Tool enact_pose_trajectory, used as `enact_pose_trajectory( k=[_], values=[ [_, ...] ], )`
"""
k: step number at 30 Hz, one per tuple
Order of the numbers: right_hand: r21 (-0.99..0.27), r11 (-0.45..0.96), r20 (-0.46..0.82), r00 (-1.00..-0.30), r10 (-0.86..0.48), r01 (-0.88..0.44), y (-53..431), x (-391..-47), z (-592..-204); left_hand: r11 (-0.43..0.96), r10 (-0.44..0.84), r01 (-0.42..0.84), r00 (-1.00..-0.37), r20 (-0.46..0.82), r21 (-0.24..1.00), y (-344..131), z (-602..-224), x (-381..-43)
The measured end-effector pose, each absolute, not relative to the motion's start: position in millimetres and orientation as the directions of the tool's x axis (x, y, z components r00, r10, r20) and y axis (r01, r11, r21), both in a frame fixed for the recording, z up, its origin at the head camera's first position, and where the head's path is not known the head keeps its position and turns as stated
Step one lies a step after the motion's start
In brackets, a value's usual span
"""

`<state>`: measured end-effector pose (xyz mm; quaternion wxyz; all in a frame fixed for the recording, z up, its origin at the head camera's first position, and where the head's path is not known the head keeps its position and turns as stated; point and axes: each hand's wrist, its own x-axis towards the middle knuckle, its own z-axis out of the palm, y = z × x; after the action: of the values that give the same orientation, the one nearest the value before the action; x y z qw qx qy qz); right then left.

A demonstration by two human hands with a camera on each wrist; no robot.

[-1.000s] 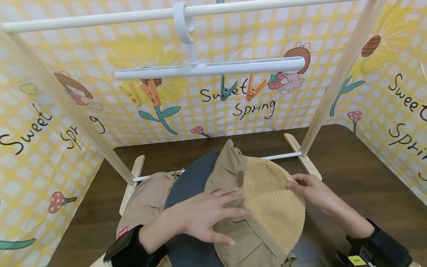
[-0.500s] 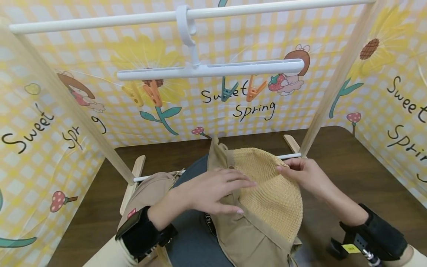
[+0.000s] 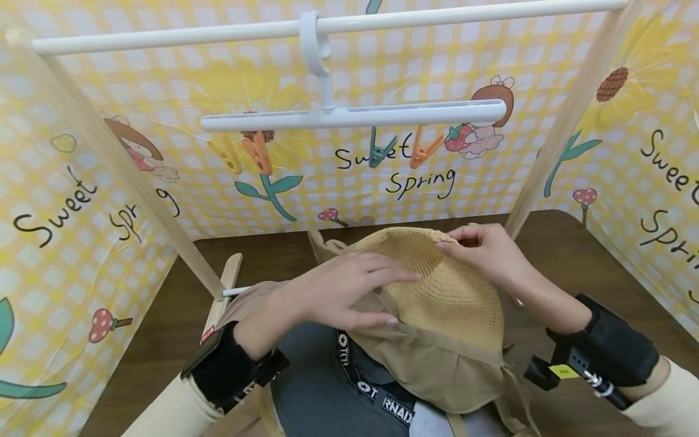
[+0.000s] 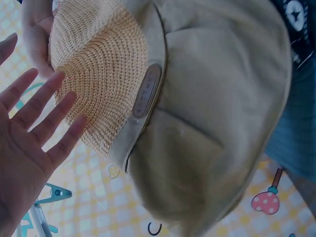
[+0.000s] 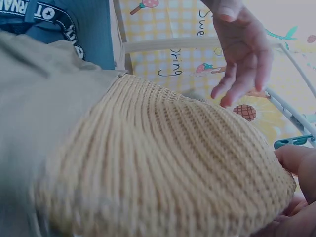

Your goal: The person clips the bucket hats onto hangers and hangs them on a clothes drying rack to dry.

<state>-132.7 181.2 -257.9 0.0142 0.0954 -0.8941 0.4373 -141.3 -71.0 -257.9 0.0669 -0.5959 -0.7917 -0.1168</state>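
A sun hat with a woven straw crown and a wide khaki brim is raised at the middle, its brim hanging down. My right hand pinches the top of the crown between thumb and fingers. Over the near side of the hat, my left hand hovers with its fingers spread; in the left wrist view its palm faces the crown. A brown oval patch sits on the hat's band. Under the raised brim lies a dark blue-grey hat with a lettered black band.
A pinkish-beige hat lies at the left, partly behind my left wrist. Above, a white hanger hooks on the rack's white bar, with teal, orange and yellow clothespins below it. Patterned cloth backs the dark table.
My right hand has moved up and left, lifting the straw crown and swinging the khaki brim off the dark hat, whose lettered band now shows. The left hand has shifted slightly upward, fingers still spread.
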Motion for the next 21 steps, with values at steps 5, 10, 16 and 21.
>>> enact_pose_trajectory(
  k=[5,10,16,21],
  values=[
    [-0.767,0.613,0.104,-0.98,-0.172,-0.189,179.0,-139.7,-248.5,0.236,0.906,0.967,-0.254,0.338,0.095,-63.8,-240.5,-148.9],
    [-0.756,0.629,0.091,-0.981,-0.173,-0.181,179.5,-144.7,-241.9,0.256,0.884,0.963,-0.268,0.383,0.084,-58.9,-224.1,-156.6],
    [-0.751,0.629,0.127,-0.979,-0.16,-0.2,179.5,-150.2,-234.0,0.285,0.871,0.955,-0.293,0.394,0.081,-55.5,-213.1,-163.8],
    [-0.754,0.612,0.165,-0.97,-0.179,-0.241,177.9,-153.6,-227.9,0.336,0.851,0.939,-0.339,0.401,0.08,-54.9,-207.6,-167.9]
  ],
)
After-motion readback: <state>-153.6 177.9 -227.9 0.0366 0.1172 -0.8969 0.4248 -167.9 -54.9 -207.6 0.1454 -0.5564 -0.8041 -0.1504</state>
